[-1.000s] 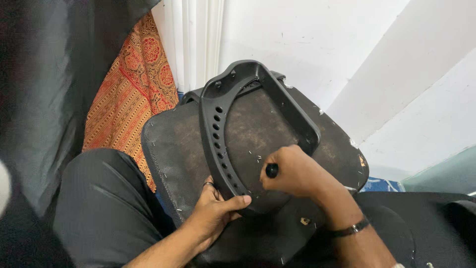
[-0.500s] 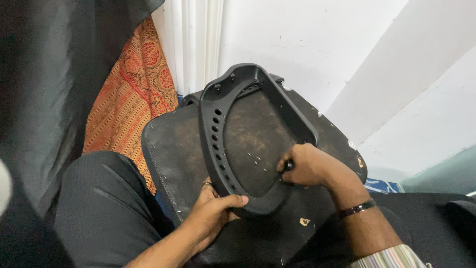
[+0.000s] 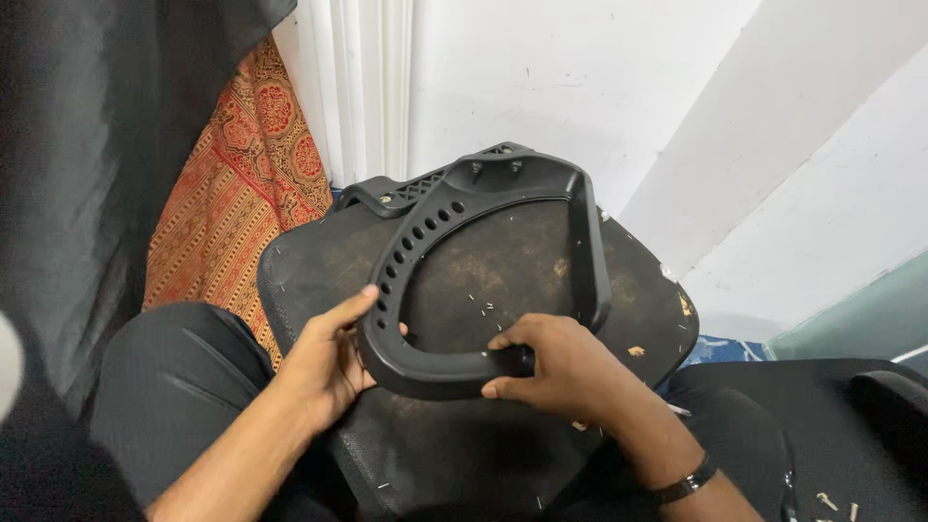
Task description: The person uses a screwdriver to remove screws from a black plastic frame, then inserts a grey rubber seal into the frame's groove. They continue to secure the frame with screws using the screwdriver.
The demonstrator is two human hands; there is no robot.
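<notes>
Both hands grip the black plastic armrest frame [image 3: 483,280]: left hand [image 3: 329,362] curled loosely, right hand [image 3: 556,367] closed (fingertips hidden, perhaps around a tool).

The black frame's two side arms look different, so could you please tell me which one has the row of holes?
The left arm, beside the left hand, has the row of round holes. The right arm, above the right hand, is smooth and solid.

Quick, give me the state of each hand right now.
Left hand: closed on the black plastic frame, at its perforated left side.
Right hand: closed on the frame's near curved end.
</notes>
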